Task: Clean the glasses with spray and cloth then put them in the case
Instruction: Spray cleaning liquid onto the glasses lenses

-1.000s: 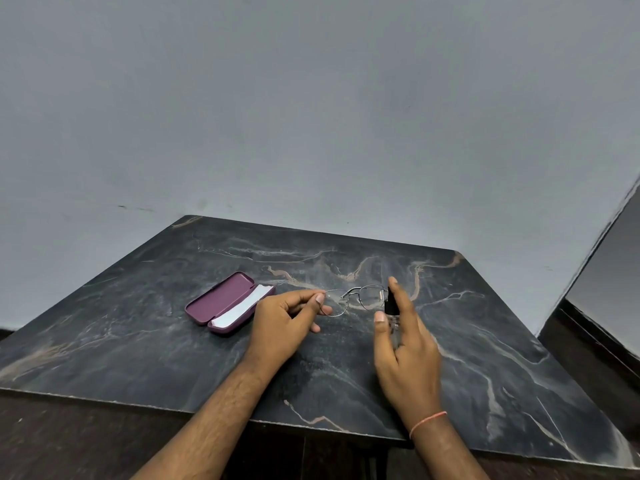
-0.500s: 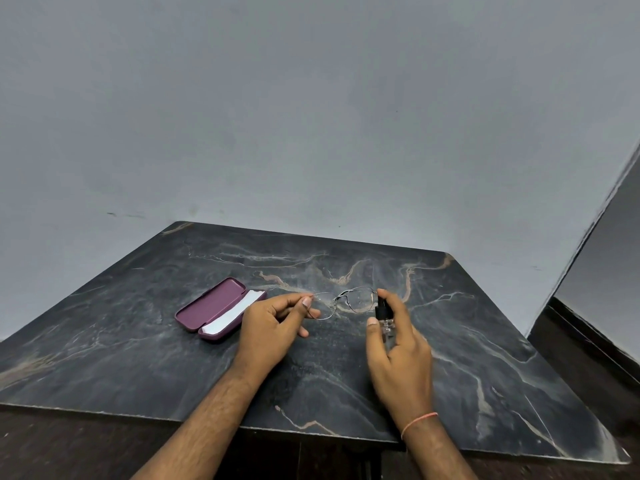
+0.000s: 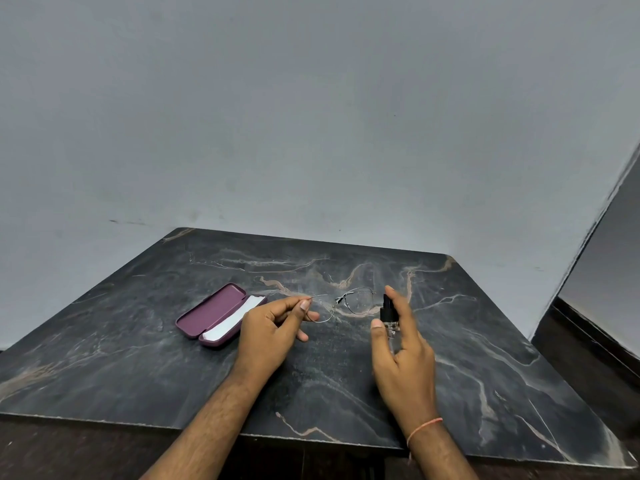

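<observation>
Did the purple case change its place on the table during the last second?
No. The purple case lies open at the same spot relative to the far left corner of the table; only the camera shifted.

Table [image 3: 467,358] – dark marble-look slab, veined, matt. Glasses [image 3: 346,303] – thin metal wire, clear lenses. Bottle [image 3: 390,323]: clear body, black plastic top. Case [image 3: 211,311]: smooth, matt.

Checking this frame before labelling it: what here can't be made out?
- Spray bottle, head view: lower body hidden by right hand; liquid level unreadable.
- Glasses: left hand covers one temple.
- Case: white cloth hides the interior.
</observation>
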{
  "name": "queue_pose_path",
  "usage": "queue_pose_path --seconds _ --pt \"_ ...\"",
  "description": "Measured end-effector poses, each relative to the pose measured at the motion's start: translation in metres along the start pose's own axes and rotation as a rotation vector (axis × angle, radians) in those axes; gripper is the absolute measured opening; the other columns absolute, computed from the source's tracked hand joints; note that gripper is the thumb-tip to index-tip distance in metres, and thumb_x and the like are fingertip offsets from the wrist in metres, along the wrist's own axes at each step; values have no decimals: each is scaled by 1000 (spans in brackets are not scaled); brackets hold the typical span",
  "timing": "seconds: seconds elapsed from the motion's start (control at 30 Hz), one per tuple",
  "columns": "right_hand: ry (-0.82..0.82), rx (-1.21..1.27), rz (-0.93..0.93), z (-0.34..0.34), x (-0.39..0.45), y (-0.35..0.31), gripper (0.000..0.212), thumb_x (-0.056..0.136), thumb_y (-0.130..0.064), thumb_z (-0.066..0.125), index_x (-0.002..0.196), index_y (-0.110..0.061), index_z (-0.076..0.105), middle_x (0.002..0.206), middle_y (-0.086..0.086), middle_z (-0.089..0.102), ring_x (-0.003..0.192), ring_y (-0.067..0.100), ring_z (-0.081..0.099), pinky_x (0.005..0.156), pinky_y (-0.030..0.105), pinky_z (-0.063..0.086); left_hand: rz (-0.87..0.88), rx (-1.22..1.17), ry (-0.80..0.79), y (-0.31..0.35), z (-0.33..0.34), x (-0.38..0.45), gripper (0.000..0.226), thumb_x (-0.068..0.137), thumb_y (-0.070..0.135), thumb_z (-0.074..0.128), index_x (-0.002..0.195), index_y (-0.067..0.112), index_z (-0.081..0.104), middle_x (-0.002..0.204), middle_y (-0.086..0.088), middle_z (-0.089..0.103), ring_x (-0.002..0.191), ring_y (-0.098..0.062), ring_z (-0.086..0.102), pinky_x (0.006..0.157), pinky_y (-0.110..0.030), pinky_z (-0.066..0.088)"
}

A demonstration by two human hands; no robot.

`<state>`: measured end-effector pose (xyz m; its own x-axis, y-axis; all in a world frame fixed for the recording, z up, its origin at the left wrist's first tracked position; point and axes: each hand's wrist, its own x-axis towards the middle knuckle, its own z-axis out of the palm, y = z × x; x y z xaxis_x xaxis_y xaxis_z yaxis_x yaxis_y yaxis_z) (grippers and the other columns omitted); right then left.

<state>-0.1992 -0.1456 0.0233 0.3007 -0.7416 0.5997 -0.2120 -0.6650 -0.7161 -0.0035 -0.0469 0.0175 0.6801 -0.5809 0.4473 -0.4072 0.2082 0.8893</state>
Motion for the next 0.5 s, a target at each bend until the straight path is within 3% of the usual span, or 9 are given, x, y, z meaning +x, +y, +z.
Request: queue_pose_path --seconds 0.07,0.13,0.2,0.3,0.5 --pt "-19 32 -2 0 0 0 56 105 -33 62 152 -57 44 132 -18 70 74 1 53 83 36 63 -2 -2 3 0 0 -1 16 104 18 72 115 19 84 90 11 86 57 -18 77 67 -20 62" --pt "-47 74 6 -1 0 0 55 104 -35 61 150 -60 44 109 -11 74 71 0 57 75 35 61 -8 -7 1 1 0 0 16 104 18 72 115 20 84 91 10 86 58 -18 77 68 -21 63" --pt "-63 157 52 -3 1 -2 54 105 -34 59 148 -64 44 89 -5 71 61 18 68 63 37 62 -17 -22 -1 1 -1 2 16 104 19 71 115 21 83 92 10 86 58 -18 77 69 -23 64" --pt "-46 371 195 -6 5 -3 52 108 -28 57 147 -61 47 105 6 72 45 30 62 45 35 53 -42 -81 6 1 -2 3 15 105 19 70 112 23 82 93 6 86 57 -18 75 68 -23 63" --pt "-68 696 391 -10 10 -3 46 106 -31 61 139 -61 53 90 14 62 44 25 56 48 31 52 -115 -215 -10 8 -2 3 15 105 14 69 113 17 81 93 -2 87 56 -14 73 62 -18 59"
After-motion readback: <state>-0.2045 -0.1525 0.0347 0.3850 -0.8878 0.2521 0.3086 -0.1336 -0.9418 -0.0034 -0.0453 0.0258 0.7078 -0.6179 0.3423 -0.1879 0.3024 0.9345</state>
